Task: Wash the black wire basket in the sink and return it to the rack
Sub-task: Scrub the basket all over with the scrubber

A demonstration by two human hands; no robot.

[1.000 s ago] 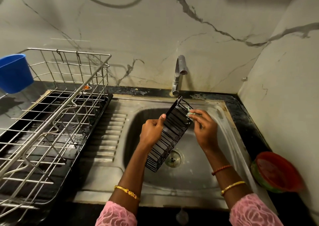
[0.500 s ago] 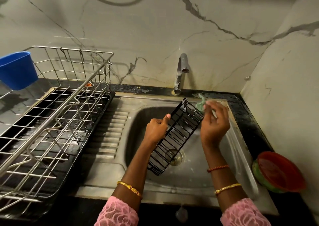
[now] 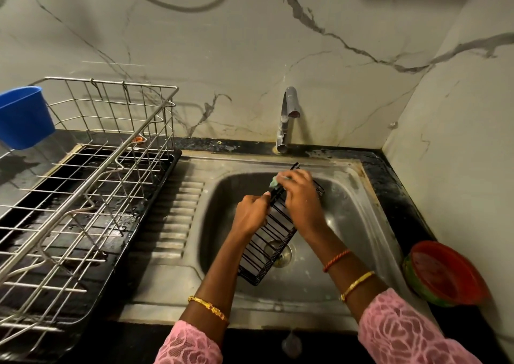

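We're in a home kitchen: a steel sink (image 3: 358,196) with a ribbed drainboard set into a dark counter (image 3: 397,196), a tap (image 3: 288,119) at the far marble-patterned wall (image 3: 250,43), a wire dish rack (image 3: 91,185) on the left.

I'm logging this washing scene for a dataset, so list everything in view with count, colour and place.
black wire basket: one, black, held tilted over the sink basin
scrubber: one, pale green, against the basket's upper end
sink: one, steel, centre, with ribbed drainboard on its left
drain: one, metal, basin floor, partly behind the basket
tap: one, silver, behind the sink, no water visible
dish rack: one, silver wire on a black tray, left counter
blue cup: one, hung on the rack's far left
bowl: one, red inside, green outside, right counter
bangles: gold on both wrists, plus an orange band on the right
left hand: grips the basket's side
right hand: holds the scrubber
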